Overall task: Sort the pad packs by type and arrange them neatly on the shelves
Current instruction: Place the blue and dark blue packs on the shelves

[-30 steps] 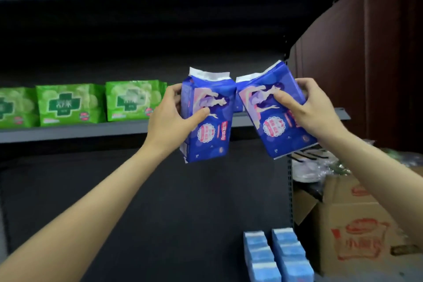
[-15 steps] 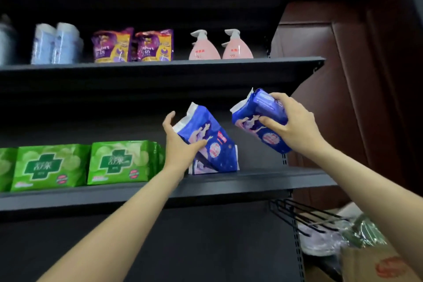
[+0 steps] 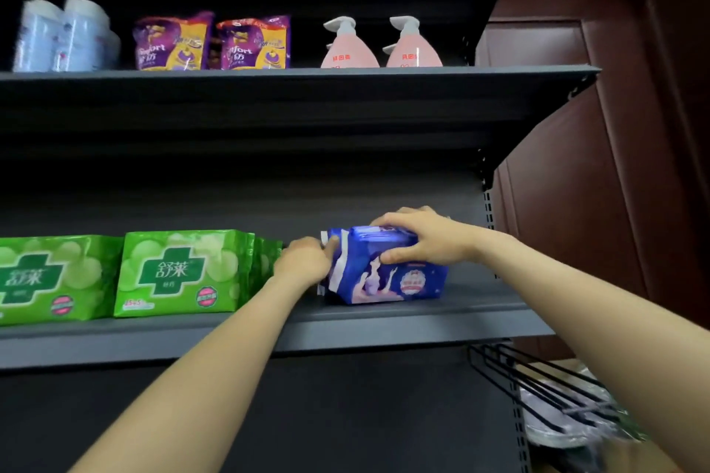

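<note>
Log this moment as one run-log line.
stage: shelving blue pad packs | left hand: holds left end of blue packs | right hand: grips top | packs: on middle shelf, right of green packs

Across the upper part of the frame, left to right: pale blue wrapped rolls (image 3: 63, 35); two purple and yellow pouches (image 3: 212, 42); two pink pump bottles (image 3: 380, 44); dark brown panelling (image 3: 599, 150) at right; black wire rack (image 3: 538, 384) lower right.

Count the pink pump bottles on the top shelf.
2 in front: one pink pump bottle and a second beside it, right of the purple bags on the top shelf. Pump heads behind hint at hidden ones.
</note>
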`<state>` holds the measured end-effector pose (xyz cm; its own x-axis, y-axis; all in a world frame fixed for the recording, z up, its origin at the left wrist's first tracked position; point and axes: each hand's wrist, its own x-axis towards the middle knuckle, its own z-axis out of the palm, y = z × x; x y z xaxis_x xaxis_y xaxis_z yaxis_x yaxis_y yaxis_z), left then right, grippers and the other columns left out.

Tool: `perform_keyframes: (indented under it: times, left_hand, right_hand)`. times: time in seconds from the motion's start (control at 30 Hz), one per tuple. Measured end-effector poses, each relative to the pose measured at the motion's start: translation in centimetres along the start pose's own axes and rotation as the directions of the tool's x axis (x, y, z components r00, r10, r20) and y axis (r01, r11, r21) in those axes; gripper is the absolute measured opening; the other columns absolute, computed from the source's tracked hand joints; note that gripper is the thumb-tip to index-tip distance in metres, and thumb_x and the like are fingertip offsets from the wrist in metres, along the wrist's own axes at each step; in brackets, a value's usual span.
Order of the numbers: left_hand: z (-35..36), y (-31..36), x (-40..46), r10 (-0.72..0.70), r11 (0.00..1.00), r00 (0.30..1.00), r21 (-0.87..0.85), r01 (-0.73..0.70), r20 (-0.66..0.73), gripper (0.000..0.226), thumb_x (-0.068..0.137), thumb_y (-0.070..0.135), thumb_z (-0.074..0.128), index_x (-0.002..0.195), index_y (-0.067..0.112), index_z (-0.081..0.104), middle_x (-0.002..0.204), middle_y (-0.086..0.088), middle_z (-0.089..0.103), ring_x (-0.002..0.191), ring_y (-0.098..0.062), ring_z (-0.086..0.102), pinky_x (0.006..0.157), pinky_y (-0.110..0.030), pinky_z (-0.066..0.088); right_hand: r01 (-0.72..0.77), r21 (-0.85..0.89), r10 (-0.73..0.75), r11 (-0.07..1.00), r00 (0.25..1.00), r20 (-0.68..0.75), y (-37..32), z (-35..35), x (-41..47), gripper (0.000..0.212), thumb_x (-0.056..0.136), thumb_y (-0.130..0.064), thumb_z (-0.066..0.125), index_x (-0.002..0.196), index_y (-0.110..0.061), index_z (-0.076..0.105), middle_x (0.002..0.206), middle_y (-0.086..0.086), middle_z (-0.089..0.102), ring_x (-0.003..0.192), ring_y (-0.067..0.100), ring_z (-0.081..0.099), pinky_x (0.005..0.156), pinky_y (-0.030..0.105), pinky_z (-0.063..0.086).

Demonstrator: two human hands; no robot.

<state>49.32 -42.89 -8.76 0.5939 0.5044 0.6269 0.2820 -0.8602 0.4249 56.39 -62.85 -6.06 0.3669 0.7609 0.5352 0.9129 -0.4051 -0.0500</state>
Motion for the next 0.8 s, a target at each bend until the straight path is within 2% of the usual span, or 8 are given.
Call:
perform_keyframes:
  times: [0.07, 0.17, 0.3, 0.4, 0.5, 0.6, 0.67, 0.8]
  left_hand:
    - [-0.3, -0.3, 0.4, -0.042, 0.981, 0.996, -0.195, 0.026, -0.078, 0.063, 0.102, 0.048, 0.017, 0.121, 0.005, 0.059, 0.131, -0.019, 0.056, 0.122, -0.035, 0.049, 0.098, -0.036, 0.036]
    - [-0.6, -0.2, -0.1, -0.031, 0.905, 0.993, -0.425, -0.022, -0.117, 0.062, 0.096, 0.061, 0.023, 0.132, 0.021, 0.052, 0.138, -0.006, 0.053, 0.129, -0.026, 0.044, 0.101, -0.033, 0.031]
    - [0.3, 0.3, -0.5, 0.103, 0.833, 0.991, -0.551, -0.042, 0.081, 0.092, 0.067, 0.080, 0.057, 0.142, 0.031, 0.035, 0.143, -0.004, 0.044, 0.128, -0.021, 0.045, 0.106, -0.033, 0.035]
    - [0.7, 0.1, 0.2, 0.184, 0.842, 0.972, -0.533, -0.081, 0.143, 0.099, 0.064, 0.059, 0.075, 0.146, 0.036, 0.025, 0.141, -0.007, 0.044, 0.126, -0.022, 0.046, 0.106, -0.036, 0.038]
    - [1.3, -0.5, 0.9, 0.215, 0.896, 0.968, -0.420, -0.142, 0.132, 0.094, 0.075, 0.030, 0.078, 0.149, 0.029, 0.019, 0.138, -0.009, 0.047, 0.122, -0.024, 0.049, 0.100, -0.030, 0.040]
    - [1.7, -0.8, 0.7, 0.214, 0.971, 0.975, -0.120, -0.206, 0.063, 0.093, 0.078, 0.044, 0.073, 0.150, 0.027, 0.016, 0.147, -0.009, 0.035, 0.130, -0.028, 0.041, 0.104, -0.039, 0.038]
    - [1.6, -0.7, 0.3, 0.252, 0.962, 0.967, 0.110, -0.249, -0.021, 0.090, 0.079, 0.054, 0.068, 0.149, 0.028, 0.018, 0.152, -0.005, 0.026, 0.135, -0.028, 0.035, 0.105, -0.041, 0.037]
    - [0.6, -0.2, -0.8, 0.383, 0.872, 0.911, 0.384, -0.303, -0.151, 0.084, 0.079, 0.064, 0.060, 0.146, 0.025, 0.029, 0.148, -0.002, 0.036, 0.133, -0.025, 0.034, 0.103, -0.039, 0.033]
  right_hand:
    - [-0.072, -0.061, 0.073, 0.996, 0.997, 0.015, -0.2, 1.1, 1.7, 0.053, 0.087, -0.055, 0.057, 0.135, -0.046, 0.037, 0.148, -0.007, 0.030, 0.139, 0.027, 0.015, 0.106, 0.068, 0.017]
    - [-0.113, -0.069, 0.114, 0.991, 0.994, -0.002, 0.4, 2.7, 2.7, 0.060, 0.086, -0.052, 0.059, 0.138, -0.054, 0.029, 0.156, -0.011, 0.011, 0.144, 0.026, -0.006, 0.106, 0.071, 0.008]
    - [-0.122, 0.037, 0.121, 0.992, 0.992, 0.020, 1.6, 3.0, 2.1, 0.089, 0.076, -0.026, 0.073, 0.146, -0.041, 0.021, 0.156, 0.003, 0.008, 0.144, 0.024, 0.002, 0.116, 0.039, 0.018]
    - [-0.093, 0.088, 0.098, 0.992, 0.994, -0.053, 1.6, 3.0, 2.7, 0.078, 0.076, -0.023, 0.075, 0.143, -0.025, 0.034, 0.148, 0.003, 0.024, 0.137, 0.019, 0.026, 0.109, 0.026, 0.028]
    - [-0.100, 0.063, 0.105, 0.993, 0.992, -0.070, 1.3, 4.2, 3.8, 0.074, 0.078, -0.027, 0.074, 0.141, -0.020, 0.036, 0.149, 0.002, 0.026, 0.137, 0.019, 0.026, 0.110, 0.029, 0.028]
    - [-0.176, -0.005, 0.175, 0.984, 0.981, -0.089, 1.4, 5.3, 4.1, 0.075, 0.080, -0.033, 0.071, 0.144, -0.027, 0.032, 0.154, -0.002, 0.020, 0.143, 0.019, 0.008, 0.114, 0.051, 0.019]
    - [-0.238, -0.066, 0.229, 0.969, 0.967, -0.115, 1.0, 5.6, 3.8, 0.077, 0.081, -0.039, 0.070, 0.145, -0.031, 0.027, 0.155, -0.006, 0.017, 0.144, 0.019, 0.002, 0.111, 0.064, 0.011]
    - [-0.226, -0.151, 0.181, 0.962, 0.948, -0.261, -0.2, 5.4, 2.3, 0.076, 0.082, -0.040, 0.067, 0.146, -0.031, 0.027, 0.153, -0.006, 0.027, 0.144, 0.018, 0.010, 0.110, 0.065, 0.007]
